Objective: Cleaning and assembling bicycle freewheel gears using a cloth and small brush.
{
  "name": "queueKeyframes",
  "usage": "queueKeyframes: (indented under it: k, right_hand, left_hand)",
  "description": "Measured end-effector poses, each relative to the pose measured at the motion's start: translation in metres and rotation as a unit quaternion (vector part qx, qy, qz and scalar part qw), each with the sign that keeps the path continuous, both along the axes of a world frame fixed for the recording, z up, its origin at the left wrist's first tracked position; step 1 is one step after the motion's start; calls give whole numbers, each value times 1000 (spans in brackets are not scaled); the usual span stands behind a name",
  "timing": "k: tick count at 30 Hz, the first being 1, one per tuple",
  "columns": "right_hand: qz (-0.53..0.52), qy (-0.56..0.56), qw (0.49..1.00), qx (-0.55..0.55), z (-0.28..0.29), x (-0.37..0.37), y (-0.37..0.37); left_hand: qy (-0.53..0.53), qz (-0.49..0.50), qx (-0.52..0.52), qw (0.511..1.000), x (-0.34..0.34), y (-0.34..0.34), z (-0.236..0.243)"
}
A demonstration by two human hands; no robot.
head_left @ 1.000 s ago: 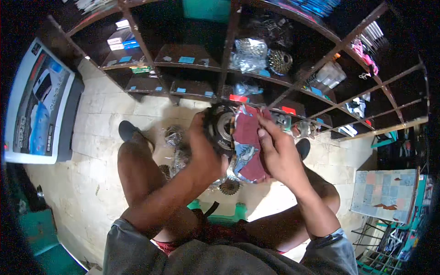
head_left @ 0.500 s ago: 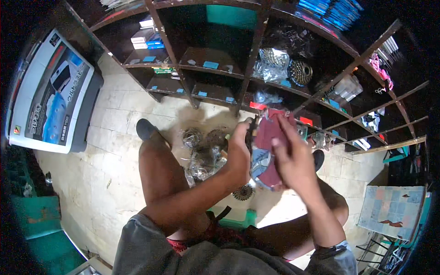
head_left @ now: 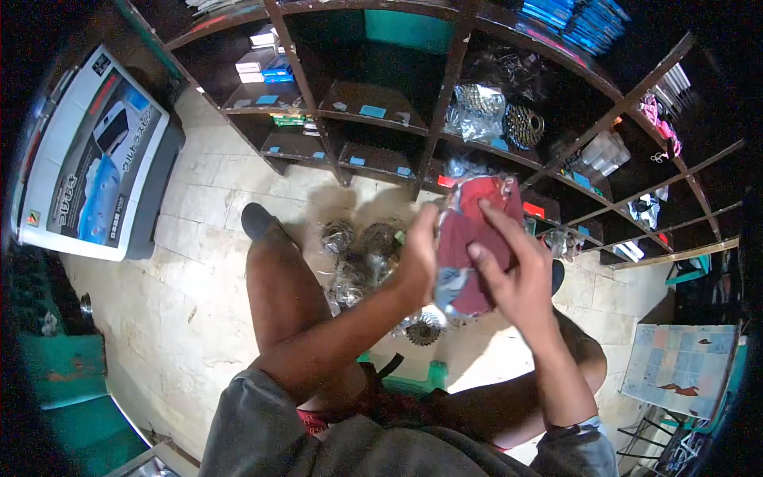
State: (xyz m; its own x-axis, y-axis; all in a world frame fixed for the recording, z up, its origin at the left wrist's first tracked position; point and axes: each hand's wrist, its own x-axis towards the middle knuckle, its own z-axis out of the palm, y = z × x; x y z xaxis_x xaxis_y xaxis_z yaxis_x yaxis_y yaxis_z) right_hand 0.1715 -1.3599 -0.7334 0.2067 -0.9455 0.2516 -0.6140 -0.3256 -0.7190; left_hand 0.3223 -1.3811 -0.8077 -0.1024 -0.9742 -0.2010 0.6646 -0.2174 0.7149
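Note:
A maroon cloth (head_left: 469, 246) with a red part and a blue-grey patterned corner is held up before me, over the floor. My left hand (head_left: 416, 250) grips its left edge; the fingers are partly hidden behind the fabric. Whether anything lies inside the cloth I cannot tell. From the right, my right hand (head_left: 520, 278) presses on it with thumb and bent fingers. Below and left of the cloth, several bicycle cassettes lie on the floor, some in clear plastic: one wrapped cassette (head_left: 337, 236), a darker cassette (head_left: 381, 238) and a bare cassette (head_left: 423, 330) nearer me.
A dark wooden shelf unit (head_left: 445, 119) spans the far side, holding small boxes (head_left: 266, 63), plastic-wrapped cassettes (head_left: 479, 111) and blue packets (head_left: 576, 24). At left stands a large printed white box (head_left: 99, 159). A green stool (head_left: 409, 378) is under me. A patterned panel (head_left: 675, 366) sits at right.
The cloth has turned in my hands, showing more of its red part at the top. My right hand has shifted slightly down and right. The view has shifted a little.

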Motion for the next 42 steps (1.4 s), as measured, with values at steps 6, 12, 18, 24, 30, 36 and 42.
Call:
queueKeyframes:
  k: [6,12,18,24,30,36,42]
  right_hand:
    - [-64,91,994,8,-12,-10,-16]
    - [-19,95,995,-28,-2,38,17]
    - [61,75,991,-92,-1,39,23]
    - [-103,146,980,-87,5,-3,-13]
    - [-142,-94,982,-77,12,-19,-24]
    - [92,0,995,-23,2,11,12]
    - [94,-35,988,121,20,20,19]
  left_hand:
    - [-21,17,109,994,5,1,40]
    - [90,12,101,991,20,-7,29]
    - [206,-126,128,962,35,-12,30]
    - [97,-125,104,982,20,1,42]
    - [215,-168,40,961,36,-10,40]
    - [163,-54,108,979,34,-4,44]
    - [11,18,25,999,39,-9,39]
